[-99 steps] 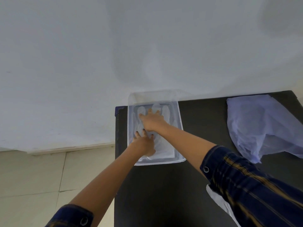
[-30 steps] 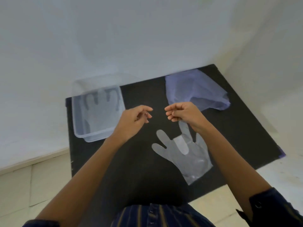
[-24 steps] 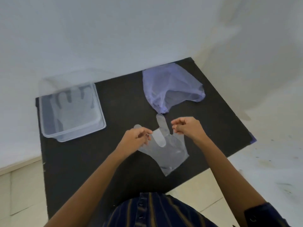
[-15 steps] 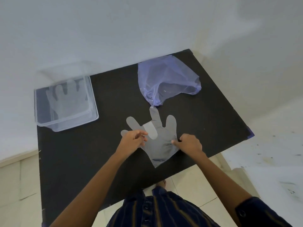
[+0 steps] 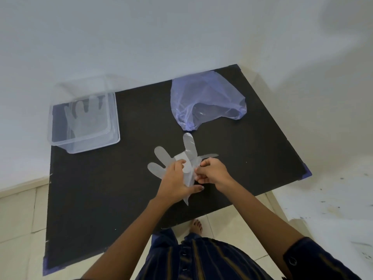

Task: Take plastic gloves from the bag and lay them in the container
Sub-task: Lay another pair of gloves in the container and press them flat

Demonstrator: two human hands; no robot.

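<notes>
A clear plastic glove (image 5: pixel 189 151) lies on the black table (image 5: pixel 141 122) near its front edge, fingers pointing away from me. My left hand (image 5: pixel 176 181) presses on the glove's palm and pinches it. My right hand (image 5: pixel 212 173) pinches the glove's right side, which is folded inward. A clear plastic container (image 5: pixel 113 120) stands at the table's back left with a glove (image 5: pixel 85 118) flat inside. The pale purple bag (image 5: pixel 203 102) lies crumpled at the back, just beyond the glove's fingertips.
White walls close in behind and to the right of the table. Tiled floor shows to the left and below the front edge, with a bare foot (image 5: pixel 196 226) under it. Purple tape marks the table's corners (image 5: pixel 307 174).
Both hands left the container, the view swung right, and they came down on a glove lying flat on the table. In the last half second the right hand folded the glove's right side inward.
</notes>
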